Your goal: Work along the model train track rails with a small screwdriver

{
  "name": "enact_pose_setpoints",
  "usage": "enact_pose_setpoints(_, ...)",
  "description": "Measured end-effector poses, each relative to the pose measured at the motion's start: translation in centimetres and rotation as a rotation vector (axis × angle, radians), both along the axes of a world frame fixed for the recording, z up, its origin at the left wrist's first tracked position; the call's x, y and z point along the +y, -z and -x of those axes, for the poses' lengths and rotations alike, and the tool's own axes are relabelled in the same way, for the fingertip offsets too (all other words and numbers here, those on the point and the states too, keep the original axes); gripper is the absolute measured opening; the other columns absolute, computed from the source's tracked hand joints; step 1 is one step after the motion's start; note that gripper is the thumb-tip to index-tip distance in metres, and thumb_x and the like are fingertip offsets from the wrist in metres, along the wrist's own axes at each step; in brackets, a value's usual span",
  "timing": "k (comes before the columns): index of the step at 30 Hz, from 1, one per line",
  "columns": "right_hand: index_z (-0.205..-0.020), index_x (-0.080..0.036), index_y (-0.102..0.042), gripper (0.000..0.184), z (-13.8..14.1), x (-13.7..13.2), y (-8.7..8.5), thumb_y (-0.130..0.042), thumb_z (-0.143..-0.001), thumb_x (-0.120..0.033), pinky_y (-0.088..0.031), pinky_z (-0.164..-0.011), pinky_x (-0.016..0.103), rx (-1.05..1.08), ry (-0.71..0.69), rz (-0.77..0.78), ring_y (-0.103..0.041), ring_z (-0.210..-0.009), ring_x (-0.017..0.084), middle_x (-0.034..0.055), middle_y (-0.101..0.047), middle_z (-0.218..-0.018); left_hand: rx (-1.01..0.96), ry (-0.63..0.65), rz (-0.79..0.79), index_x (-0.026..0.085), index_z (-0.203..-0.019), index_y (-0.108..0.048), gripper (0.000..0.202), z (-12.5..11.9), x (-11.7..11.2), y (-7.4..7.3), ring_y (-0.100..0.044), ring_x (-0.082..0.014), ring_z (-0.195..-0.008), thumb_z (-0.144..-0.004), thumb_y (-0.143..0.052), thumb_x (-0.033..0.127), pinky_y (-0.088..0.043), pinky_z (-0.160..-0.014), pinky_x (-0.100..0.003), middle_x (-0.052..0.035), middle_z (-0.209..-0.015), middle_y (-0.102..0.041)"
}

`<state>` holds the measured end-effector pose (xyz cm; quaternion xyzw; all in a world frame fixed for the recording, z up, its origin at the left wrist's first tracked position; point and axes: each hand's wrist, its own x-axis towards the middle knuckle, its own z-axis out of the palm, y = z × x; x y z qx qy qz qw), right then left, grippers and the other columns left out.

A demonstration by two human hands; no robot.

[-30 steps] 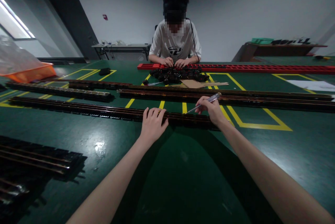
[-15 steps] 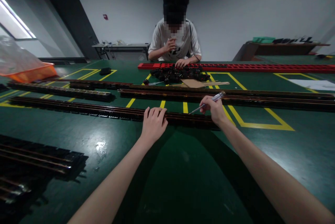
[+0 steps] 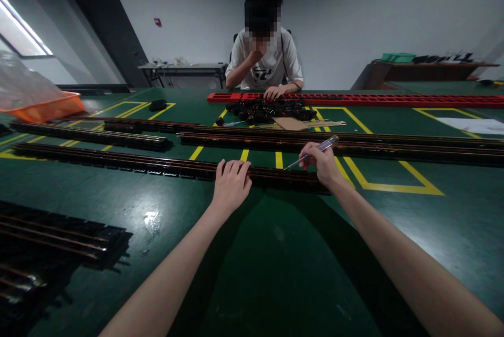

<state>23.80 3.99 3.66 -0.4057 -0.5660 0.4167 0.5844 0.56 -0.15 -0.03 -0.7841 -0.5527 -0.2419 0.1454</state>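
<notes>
Green table (image 3: 275, 253), long dark rail (image 3: 129, 164) left-to-right, screwdriver (image 3: 328, 144) tip leftward and down.

Head camera: single view, worn high, facing forward and down across the tabletop (image 3: 275, 253), near both hands.

Long dark rail (image 3: 157, 167): flat, extends far leftward from under left hand (image 3: 230, 187). Clear-handled screwdriver (image 3: 311, 154): in right hand (image 3: 323, 161), tip angled down-left toward rail.

Green table (image 3: 275, 253) with yellow lines — long dark rails (image 3: 118, 161), red strip (image 3: 394, 99), orange tray (image 3: 47, 108) on it
</notes>
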Motion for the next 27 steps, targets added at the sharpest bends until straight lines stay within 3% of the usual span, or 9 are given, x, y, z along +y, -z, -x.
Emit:
enact_pose_setpoints(16,-0.054,-0.016,-0.058,0.015,2.7,-1.4,-0.9,-0.056,-0.063,-0.028,-0.040,-0.038,0.020,-0.047,0.016,0.004,-0.050,-0.037,0.009,0.0006,-0.057,-0.044,0.008,-0.049,0.008,0.016,-0.120,-0.056,0.040,-0.1,0.0,-0.1,-0.052,-0.0241,-0.111,-0.083,-0.040,0.011,-0.029,-0.107,-0.046,-0.0086,-0.116,-0.061)
enact_pose_setpoints(27,-0.055,-0.016,-0.058,0.015,2.1,-1.0,-0.6,-0.056,-0.064,-0.028,-0.041,-0.039,0.021,-0.047,-0.008,0.012,-0.052,-0.039,0.010,0.0008,-0.058,-0.045,0.010,-0.066,-0.009,0.017,-0.117,-0.058,0.040,0.0,-0.1,-0.1,-0.053,-0.0254,-0.110,-0.083,-0.038,0.008,-0.030,-0.105,-0.048,-0.0089,-0.115,-0.062)
